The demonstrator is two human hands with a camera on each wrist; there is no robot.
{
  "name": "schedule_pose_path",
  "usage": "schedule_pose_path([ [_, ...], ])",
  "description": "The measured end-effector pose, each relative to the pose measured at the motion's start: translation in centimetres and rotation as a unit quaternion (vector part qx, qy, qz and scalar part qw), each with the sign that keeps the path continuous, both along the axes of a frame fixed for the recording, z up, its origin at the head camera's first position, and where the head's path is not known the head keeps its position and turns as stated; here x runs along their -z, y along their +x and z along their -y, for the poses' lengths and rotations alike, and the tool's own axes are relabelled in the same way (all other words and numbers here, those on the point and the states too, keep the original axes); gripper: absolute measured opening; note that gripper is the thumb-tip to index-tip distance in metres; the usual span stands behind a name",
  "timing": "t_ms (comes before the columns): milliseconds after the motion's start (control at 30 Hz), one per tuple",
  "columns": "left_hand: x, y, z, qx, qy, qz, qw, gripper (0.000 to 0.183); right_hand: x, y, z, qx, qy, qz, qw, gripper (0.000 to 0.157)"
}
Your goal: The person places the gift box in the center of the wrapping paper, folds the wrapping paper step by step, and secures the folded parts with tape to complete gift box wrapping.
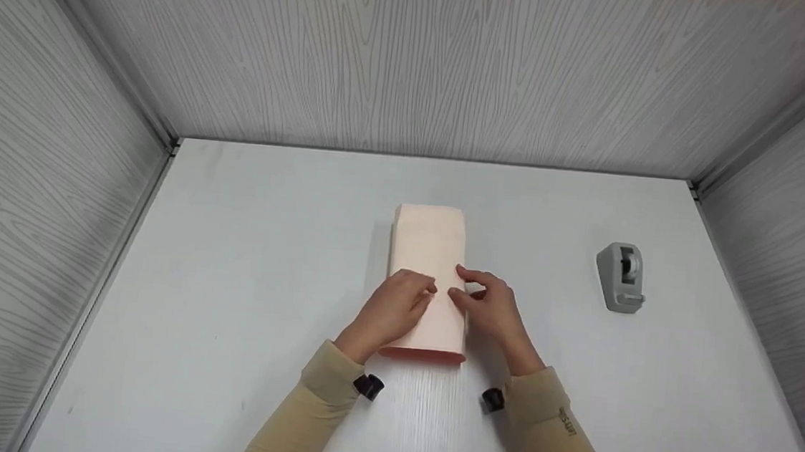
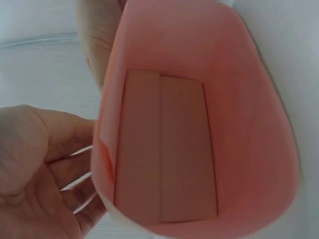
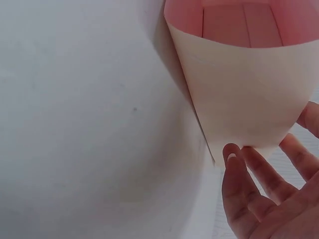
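Observation:
A paper bag (image 1: 430,239), cream outside and pink inside, lies lengthwise on the table with its mouth toward me. My left hand (image 1: 390,311) rests on its top face near the left side, fingers bent toward the middle. At the right edge, my right hand (image 1: 498,309) touches the top face with thumb and forefinger held apart. The left wrist view looks into the pink mouth, where overlapping flaps (image 2: 184,149) form the far end. In the right wrist view, the fingers (image 3: 266,174) lie against the cream face.
A grey tape dispenser (image 1: 619,279) stands on the white table (image 1: 250,243), right of the bag. Wood-grain panels (image 1: 415,69) enclose the table at the back and both sides. Small black cameras (image 1: 369,386) sit at both wrists.

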State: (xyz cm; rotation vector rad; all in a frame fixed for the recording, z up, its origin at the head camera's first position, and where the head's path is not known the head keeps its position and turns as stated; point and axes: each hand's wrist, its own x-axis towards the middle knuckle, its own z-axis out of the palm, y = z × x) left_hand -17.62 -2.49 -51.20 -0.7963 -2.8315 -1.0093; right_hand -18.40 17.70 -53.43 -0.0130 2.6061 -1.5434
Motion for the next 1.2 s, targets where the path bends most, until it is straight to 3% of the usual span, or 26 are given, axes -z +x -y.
schedule_pose_path([
  [200, 1.2, -0.4, 1.2, -0.039, -0.037, -0.07, 0.9961, 0.024, -0.1, -0.1, -0.1, -0.008, -0.012, 0.014, 1.0, 0.047],
  [300, 1.5, -0.5, 1.7, -0.049, -0.059, -0.05, 0.9958, 0.034, -0.3, 0.0, -0.1, -0.008, -0.013, 0.03, 0.999, 0.048],
  [400, 1.4, -0.6, 2.0, -0.039, -0.064, -0.024, 0.9969, 0.038, -0.5, 0.0, -0.2, -0.01, -0.023, 0.043, 0.999, 0.049],
  [600, 1.5, -0.7, 2.1, -0.028, -0.061, -0.017, 0.9976, 0.039, -0.5, 0.0, -0.2, -0.014, -0.039, 0.053, 0.998, 0.051],
  [1200, 1.4, -0.6, 1.8, -0.045, -0.069, 0.002, 0.9966, 0.039, -0.9, -0.1, 0.5, 0.006, 0.054, 0.011, 0.998, 0.058],
])
